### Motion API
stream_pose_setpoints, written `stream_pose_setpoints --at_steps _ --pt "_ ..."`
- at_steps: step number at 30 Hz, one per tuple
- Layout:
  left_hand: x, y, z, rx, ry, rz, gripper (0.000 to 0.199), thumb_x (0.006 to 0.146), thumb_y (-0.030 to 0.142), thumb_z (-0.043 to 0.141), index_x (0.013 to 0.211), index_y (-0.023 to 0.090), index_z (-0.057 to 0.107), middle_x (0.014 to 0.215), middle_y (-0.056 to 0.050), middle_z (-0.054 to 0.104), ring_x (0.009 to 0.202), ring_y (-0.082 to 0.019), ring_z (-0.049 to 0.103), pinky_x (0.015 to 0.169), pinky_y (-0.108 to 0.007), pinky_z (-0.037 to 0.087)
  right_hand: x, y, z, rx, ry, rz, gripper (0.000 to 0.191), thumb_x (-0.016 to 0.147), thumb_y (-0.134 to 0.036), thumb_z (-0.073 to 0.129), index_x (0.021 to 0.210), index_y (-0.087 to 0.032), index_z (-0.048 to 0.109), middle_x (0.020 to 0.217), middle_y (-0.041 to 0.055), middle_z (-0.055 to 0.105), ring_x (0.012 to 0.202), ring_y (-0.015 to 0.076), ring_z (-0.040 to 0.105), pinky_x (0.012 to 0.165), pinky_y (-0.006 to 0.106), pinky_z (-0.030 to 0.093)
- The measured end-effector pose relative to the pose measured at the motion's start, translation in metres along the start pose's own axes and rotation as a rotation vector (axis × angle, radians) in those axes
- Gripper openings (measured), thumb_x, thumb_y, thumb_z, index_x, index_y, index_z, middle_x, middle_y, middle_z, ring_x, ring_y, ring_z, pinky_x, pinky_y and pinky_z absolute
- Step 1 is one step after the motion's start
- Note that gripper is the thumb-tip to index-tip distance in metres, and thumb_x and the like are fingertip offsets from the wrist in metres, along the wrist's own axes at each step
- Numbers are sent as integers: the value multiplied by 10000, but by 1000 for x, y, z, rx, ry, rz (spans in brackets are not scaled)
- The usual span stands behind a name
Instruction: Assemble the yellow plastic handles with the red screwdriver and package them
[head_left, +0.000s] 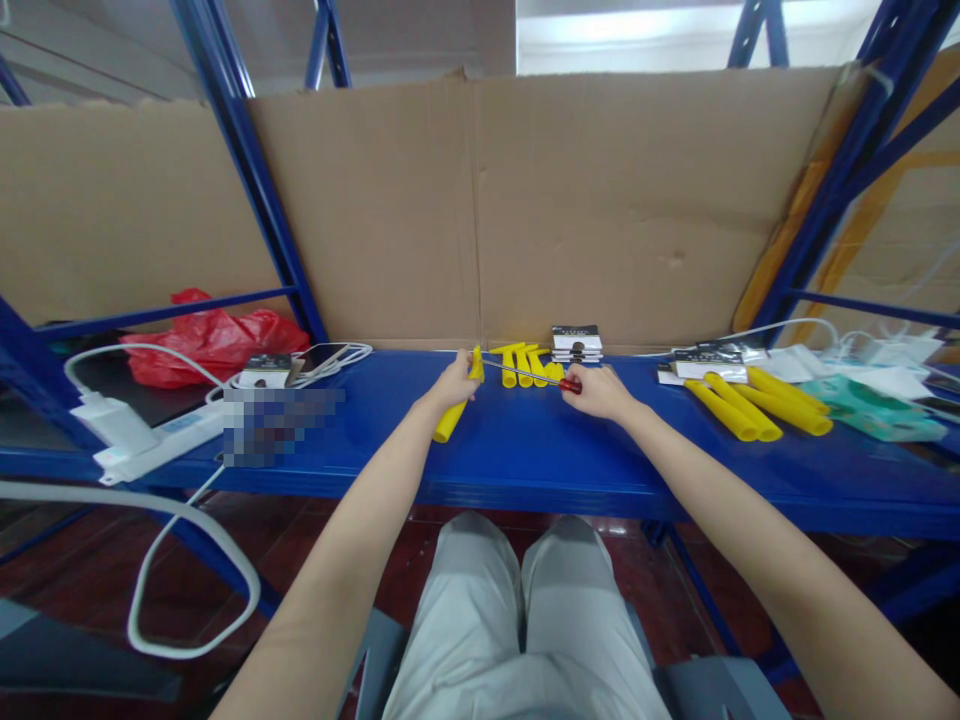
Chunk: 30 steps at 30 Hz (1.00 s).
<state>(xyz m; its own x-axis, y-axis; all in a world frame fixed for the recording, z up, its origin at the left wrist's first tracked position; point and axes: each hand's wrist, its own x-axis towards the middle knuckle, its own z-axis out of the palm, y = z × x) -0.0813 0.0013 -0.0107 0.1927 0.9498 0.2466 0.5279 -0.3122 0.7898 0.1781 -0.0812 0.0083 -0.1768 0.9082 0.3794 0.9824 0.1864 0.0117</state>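
Note:
My left hand [454, 382] is closed around a yellow T-shaped piece [450, 422], its tube slanting down toward the shelf's front. In my right hand [600, 392] is a screwdriver [571, 385] with a red and dark handle. Its thin metal shaft points left, and the tip reaches the head of the yellow piece by my left fingers; whether it touches a screw there is too small to tell. Just behind, between the hands, several similar yellow T-shaped pieces [523, 366] lie side by side on the blue shelf [517, 450].
A stack of black-and-white packets [576, 342] stands behind my right hand. Several yellow tubes [727, 408] lie at the right by a green plastic packet [874, 405]. On the left are a white power strip [169, 442], cables and a red bag [217, 340]. Cardboard [600, 200] walls the back.

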Motion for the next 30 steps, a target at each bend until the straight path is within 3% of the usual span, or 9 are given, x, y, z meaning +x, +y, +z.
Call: stream_pose_setpoints --at_steps 5,11,16,23,30 --pt "-3 3 0 82 -5 15 346 802 99 579 1064 202 377 1029 -89 678 521 -97 606 505 -208 468 0 1 -1 -41 -7 -52 172 799 -299 506 741 -207 639 857 71 721 813 232 653 694 299 385" --pt "-5 6 0 99 -19 27 325 806 80 564 1043 200 377 1000 -73 676 466 -78 563 486 -206 449 0 -1 1 -28 -8 12 142 784 -287 536 857 -209 630 796 63 710 773 222 644 665 285 373" --pt "-5 5 0 81 -25 35 319 800 54 551 1025 200 378 1007 -72 676 495 -77 566 493 -192 439 0 -1 -2 4 -51 12 204 799 -302 522 936 -205 638 895 75 727 839 236 651 730 307 380" --pt "-7 7 0 98 -4 33 345 787 60 569 1044 200 385 1000 -70 683 521 -85 580 508 -191 444 1 4 -2 -33 -12 -7 168 795 -297 513 828 -199 646 903 85 724 853 243 642 757 326 365" --pt "-10 10 -1 151 -21 51 331 794 52 529 1054 199 386 1025 -74 677 454 -68 544 484 -196 431 0 2 0 -36 -24 36 156 802 -297 535 896 -203 618 797 76 705 785 232 642 662 289 361"
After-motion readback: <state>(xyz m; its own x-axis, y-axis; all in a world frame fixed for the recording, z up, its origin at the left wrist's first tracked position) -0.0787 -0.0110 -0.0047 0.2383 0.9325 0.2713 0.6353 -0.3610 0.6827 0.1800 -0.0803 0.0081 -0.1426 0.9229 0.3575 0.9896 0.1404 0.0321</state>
